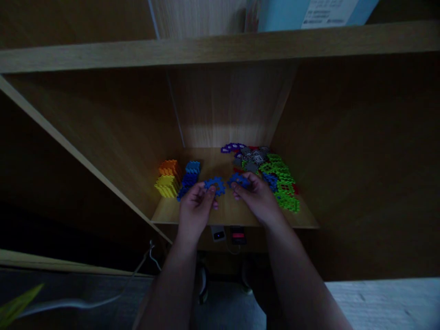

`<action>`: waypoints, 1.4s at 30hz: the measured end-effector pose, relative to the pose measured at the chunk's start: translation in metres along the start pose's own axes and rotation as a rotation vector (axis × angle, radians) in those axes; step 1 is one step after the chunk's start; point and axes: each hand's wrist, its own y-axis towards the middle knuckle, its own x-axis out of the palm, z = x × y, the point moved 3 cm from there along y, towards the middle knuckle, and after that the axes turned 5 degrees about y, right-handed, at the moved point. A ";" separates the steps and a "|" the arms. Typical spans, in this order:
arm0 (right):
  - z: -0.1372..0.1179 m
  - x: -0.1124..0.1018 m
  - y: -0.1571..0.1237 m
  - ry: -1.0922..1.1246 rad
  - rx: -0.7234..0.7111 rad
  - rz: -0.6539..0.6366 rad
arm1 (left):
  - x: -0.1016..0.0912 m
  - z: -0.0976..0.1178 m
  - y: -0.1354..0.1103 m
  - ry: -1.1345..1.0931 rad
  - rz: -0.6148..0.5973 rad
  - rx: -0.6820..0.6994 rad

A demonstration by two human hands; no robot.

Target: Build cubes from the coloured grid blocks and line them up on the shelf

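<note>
My left hand (195, 206) is closed on a blue toothed plastic building piece (215, 184), held just above the wooden shelf (237, 213). A little to the right, my right hand (257, 195) is closed on a second blue piece (238, 179). The two pieces sit side by side with a small gap between them. Left of my left hand stands a blue stack (190, 173), then an orange stack (169, 167) and a yellow stack (166, 186). A loose heap of green pieces (282, 181) with grey pieces (252, 158) and purple pieces (233, 147) lies to the right.
The shelf is a dim wooden compartment with side walls close on both sides and a board overhead (220, 46). Two small devices with lit displays (228, 235) hang under the shelf's front edge. A cable (147, 256) runs down at the left. The floor lies below.
</note>
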 end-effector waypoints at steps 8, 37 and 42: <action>0.013 -0.012 0.002 -0.019 -0.041 0.058 | 0.003 -0.007 -0.004 0.171 -0.147 -0.007; -0.023 0.014 -0.021 -0.395 -0.407 -0.077 | -0.008 -0.009 -0.006 0.103 -0.083 -0.189; -0.030 0.017 -0.025 -0.452 -0.489 -0.142 | -0.012 -0.011 -0.006 0.059 -0.023 -0.205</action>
